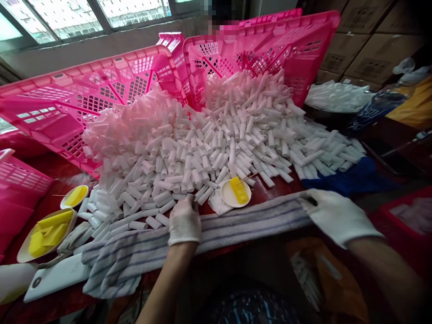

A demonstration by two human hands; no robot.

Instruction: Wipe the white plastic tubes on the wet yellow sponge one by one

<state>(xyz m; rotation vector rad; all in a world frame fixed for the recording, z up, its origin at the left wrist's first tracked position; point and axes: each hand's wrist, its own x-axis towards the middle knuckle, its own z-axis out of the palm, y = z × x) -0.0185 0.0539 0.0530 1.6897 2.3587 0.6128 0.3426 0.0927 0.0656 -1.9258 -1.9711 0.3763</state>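
Lying along the near edge of the red table (266,191), in the lower middle of the frame, is one grey-and-white striped towel (236,225), soft and rumpled, and both gloved hands are resting on it. The left hand (184,221), in a thin white glove, is pressing down at the towel's far edge with its fingers curled, their tips touching the nearest white tubes; whether it is pinching anything cannot be told. The right hand (334,215), also gloved in white, is closing over the towel's right end, gripping the cloth. At the lower left a flat white rectangular slab (57,277) is lying partly under the towel, with a small dark round mark too small to read. Three shallow white dishes are sitting on the table: a large dish (45,229) of yellow sponge blocks at the left, a small dish (74,196) with a yellow piece just above it, and a round dish (235,192) with one yellow block and a thin stick just beyond the towel's middle. Behind them a heap of short white tubes (209,144), too many to count, is spreading across the middle of the frame. Three pink perforated plastic crates (263,49) are leaning behind the heap. At the upper right, brown cardboard cartons (371,49) are stacked, their printing unreadable.
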